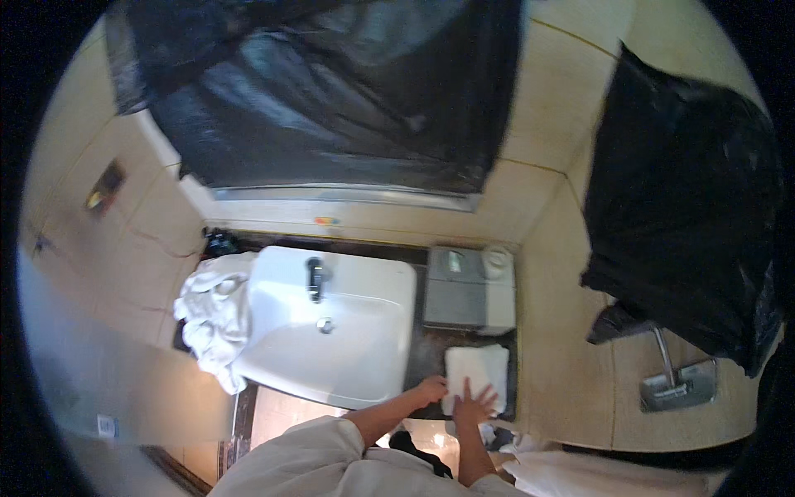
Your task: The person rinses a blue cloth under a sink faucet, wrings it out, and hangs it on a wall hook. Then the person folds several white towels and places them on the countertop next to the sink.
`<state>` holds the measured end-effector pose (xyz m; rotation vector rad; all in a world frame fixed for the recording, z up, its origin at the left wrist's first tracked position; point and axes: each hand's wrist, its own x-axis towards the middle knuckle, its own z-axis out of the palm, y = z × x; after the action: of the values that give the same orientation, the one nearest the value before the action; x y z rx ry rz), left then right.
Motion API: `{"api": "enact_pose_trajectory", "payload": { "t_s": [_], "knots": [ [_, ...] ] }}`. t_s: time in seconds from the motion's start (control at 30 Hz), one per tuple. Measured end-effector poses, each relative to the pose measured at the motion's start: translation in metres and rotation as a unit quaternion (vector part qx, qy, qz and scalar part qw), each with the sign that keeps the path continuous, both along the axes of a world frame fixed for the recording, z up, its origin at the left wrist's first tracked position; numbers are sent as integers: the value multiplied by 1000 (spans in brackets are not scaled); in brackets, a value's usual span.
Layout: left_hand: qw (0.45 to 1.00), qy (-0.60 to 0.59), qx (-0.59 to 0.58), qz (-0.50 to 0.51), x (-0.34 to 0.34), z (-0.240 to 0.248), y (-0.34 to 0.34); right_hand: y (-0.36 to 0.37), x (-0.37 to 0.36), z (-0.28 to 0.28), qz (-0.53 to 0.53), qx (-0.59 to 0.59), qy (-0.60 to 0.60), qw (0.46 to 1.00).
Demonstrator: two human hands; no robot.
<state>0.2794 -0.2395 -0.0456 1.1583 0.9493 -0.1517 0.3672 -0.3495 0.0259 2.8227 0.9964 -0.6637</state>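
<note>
A folded white towel (476, 369) lies on the dark counter (427, 354), to the right of the sink. My right hand (474, 405) rests on its near part with fingers spread flat. At the towel's left edge is my left hand (431, 389), its fingers curled in and seeming to pinch that edge; the fingertips are small and blurred. Both forearms reach up from the lower edge in light sleeves.
A white sink (364, 331) with a dark faucet (315, 279) fills the counter's middle. Crumpled white towels (214, 315) lie left of it. Grey and white boxes (455, 290) stand behind the folded towel. Black plastic sheeting (331, 99) covers the wall area above; more hangs right.
</note>
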Motion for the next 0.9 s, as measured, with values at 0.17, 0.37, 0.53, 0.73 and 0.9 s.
{"api": "enact_pose_trajectory", "payload": {
  "t_s": [0.17,0.37,0.53,0.73,0.9],
  "knots": [
    [986,-147,-59,50,-62,99,23,-5,-8,-24,-103,-69,-6,992],
    [938,-244,-8,246,-201,136,72,66,-59,45,-31,122,-22,992],
    [786,-108,332,510,-360,106,112,147,-174,83,158,427,68,888],
    [525,149,555,629,-528,116,179,179,-318,86,327,419,223,817],
    [595,-174,-46,783,-579,109,247,177,-382,96,373,348,297,807]
  ]
}}
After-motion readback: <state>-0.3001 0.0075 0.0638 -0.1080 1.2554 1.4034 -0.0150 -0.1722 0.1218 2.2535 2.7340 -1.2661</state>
